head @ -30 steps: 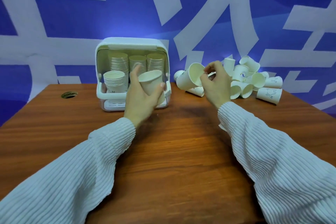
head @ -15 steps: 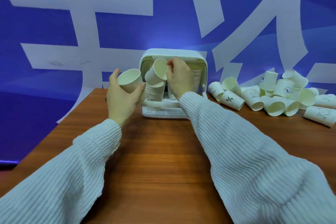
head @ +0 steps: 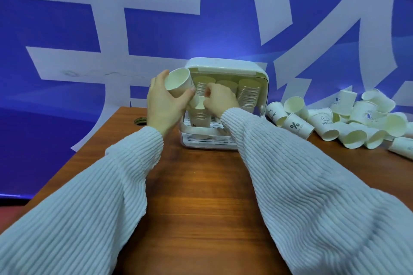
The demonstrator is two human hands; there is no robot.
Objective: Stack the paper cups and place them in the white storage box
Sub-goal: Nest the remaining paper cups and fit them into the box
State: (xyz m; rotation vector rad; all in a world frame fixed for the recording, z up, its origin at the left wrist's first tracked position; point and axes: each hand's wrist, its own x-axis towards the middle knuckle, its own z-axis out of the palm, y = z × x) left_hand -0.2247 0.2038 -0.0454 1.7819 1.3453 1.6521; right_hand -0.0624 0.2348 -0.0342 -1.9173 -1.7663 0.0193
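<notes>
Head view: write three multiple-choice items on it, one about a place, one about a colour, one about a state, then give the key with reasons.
1. Where does the pile of loose cups lie?
A. right of the white storage box
B. left of the box
C. on top of the box

2. What colour are the person's sleeves?
A. red
B. white
C. black

3. What is the left hand doing?
A. resting flat on the table
B. hanging open and holding nothing
C. gripping a paper cup

Key: 1 A, the cups are heaped on the table at the box's right side. 2 B, both ribbed sleeves are white. 3 C, its fingers curl round a cup raised beside the box.
</notes>
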